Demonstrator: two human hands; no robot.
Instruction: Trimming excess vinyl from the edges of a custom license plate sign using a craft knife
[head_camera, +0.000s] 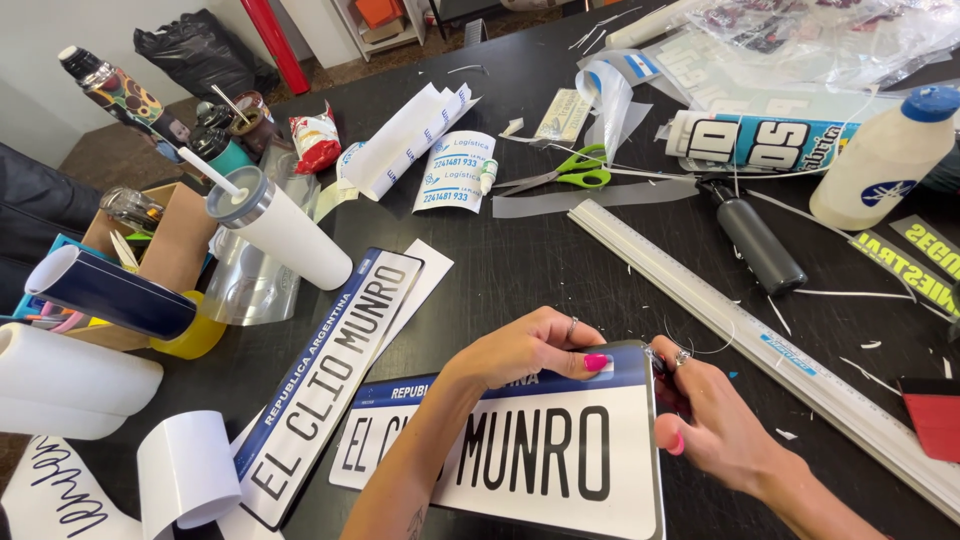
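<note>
The left hand (530, 350) lies flat, fingers together, pressing the plate (520, 450) onto the desk (530, 260). The right hand (705, 420) pinches a small tool, too hidden to identify, at the plate's upper right corner. This looks like edge trimming; it calls for steady pressure. A second plate (330, 380) lies just left.

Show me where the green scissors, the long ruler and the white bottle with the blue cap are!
green scissors (583, 170): head view, on the green handle loops.
long ruler (700, 290): head view, on the middle of its pale metal strip.
white bottle (880, 165): head view, on its white body below the blue cap.
</note>
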